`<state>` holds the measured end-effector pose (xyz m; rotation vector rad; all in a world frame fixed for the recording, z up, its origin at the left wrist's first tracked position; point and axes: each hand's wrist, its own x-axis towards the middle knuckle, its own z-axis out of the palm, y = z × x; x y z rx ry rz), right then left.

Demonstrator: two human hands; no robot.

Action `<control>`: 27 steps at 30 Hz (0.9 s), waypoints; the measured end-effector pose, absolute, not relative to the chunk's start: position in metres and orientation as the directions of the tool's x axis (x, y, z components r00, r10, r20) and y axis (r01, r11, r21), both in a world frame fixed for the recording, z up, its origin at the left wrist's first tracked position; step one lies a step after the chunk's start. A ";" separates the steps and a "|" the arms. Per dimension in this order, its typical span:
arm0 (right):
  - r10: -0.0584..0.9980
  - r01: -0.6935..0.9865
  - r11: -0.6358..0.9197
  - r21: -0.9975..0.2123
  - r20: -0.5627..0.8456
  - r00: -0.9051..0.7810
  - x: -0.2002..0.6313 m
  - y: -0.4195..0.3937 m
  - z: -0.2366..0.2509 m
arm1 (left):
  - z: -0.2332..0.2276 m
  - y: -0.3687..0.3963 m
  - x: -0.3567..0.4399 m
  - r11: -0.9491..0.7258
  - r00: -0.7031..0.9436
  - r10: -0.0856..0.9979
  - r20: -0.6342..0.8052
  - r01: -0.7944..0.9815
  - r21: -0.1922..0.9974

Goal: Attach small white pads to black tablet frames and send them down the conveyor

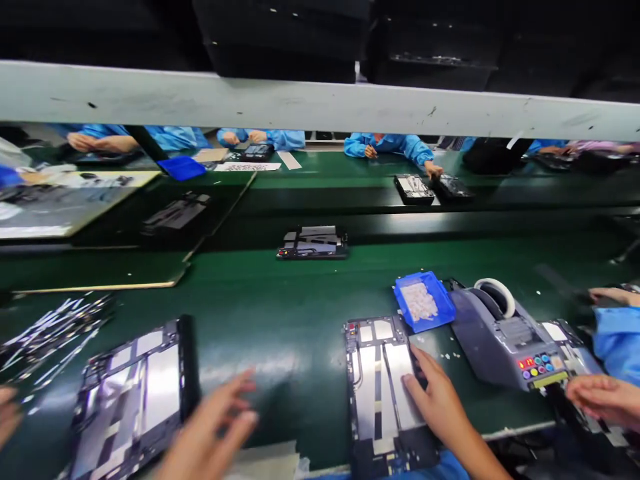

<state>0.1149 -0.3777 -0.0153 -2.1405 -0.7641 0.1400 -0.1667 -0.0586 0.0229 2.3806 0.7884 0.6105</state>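
Resting flat on an opened tablet (380,387), right hand (433,393), fingers spread and pointing up-left across the shiny back plates, gripping nothing. Tablet's long axis running away from the body, nearly in line with the forearm; most of its length ahead of and left of the palm, bottom end just below the wrist. Hovering blurred above the green belt (280,313), left hand (215,433), fingers loosely open, holding nothing, touching nothing that can be made out. Lying just left of that hand, a second tablet (133,400), tilted, long axis also pointing away; far closer to the left hand than to the right. Sitting beyond the right fingertips, a blue bin (424,301) of small pale parts, near but apart. Standing right of it, a tape dispenser (505,333) with coloured buttons. Further right, a co-worker's hand (603,397) and blue sleeve (617,340), separate from the wearer's own. Spread far left, a pile of thin strips (50,327). Farther up the belt, a third tablet (313,243), well out of reach of either hand.
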 end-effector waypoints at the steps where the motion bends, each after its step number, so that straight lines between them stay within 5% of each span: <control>1: 0.572 0.465 -0.451 -0.761 0.154 0.806 0.112 -0.378 -0.014 | 0.019 -0.085 -0.148 -0.646 0.791 0.581 0.193 0.303 0.701; 5: 0.595 0.422 -0.392 -0.817 0.124 0.794 0.101 -0.377 -0.010 | 0.008 -0.161 -0.083 -0.561 0.889 0.458 0.017 0.274 0.781; 11: 0.591 0.325 -0.372 -0.870 0.048 0.805 0.103 -0.378 -0.005 | 0.037 -0.134 -0.036 -0.721 0.893 0.443 0.081 0.301 0.623; 19: 0.540 0.349 -0.388 -0.853 0.097 0.836 0.131 -0.384 0.021 | 0.059 -0.098 0.034 -0.938 0.988 0.144 0.046 0.122 0.324; 24: 0.505 0.362 -0.389 -0.847 0.132 0.853 0.143 -0.384 0.039 | 0.059 -0.095 0.035 -0.948 0.995 0.098 -0.001 0.094 0.303; 27: 0.569 0.397 -0.363 -0.843 0.137 0.811 0.140 -0.371 0.046 | 0.062 -0.095 0.032 -0.944 0.996 0.090 -0.002 0.086 0.318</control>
